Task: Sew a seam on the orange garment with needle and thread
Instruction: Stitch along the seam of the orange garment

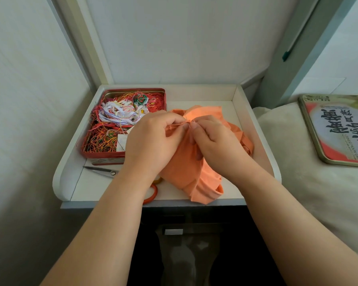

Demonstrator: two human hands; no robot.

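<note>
Head view shows my left hand (153, 139) pinching a gathered fold of the orange garment (194, 168), which is bunched at centre frame on the white desk (194, 93), while my right hand (213, 141) pinches the needle (189, 125) at that fold; the thread is too fine to make out. To stitch well, I judge I should keep the fold taut, take small even bites close to the edge, and pull through gently. The red tin of tangled threads (120, 124) sits at centre left, scissors (103, 171) just below it.
</note>
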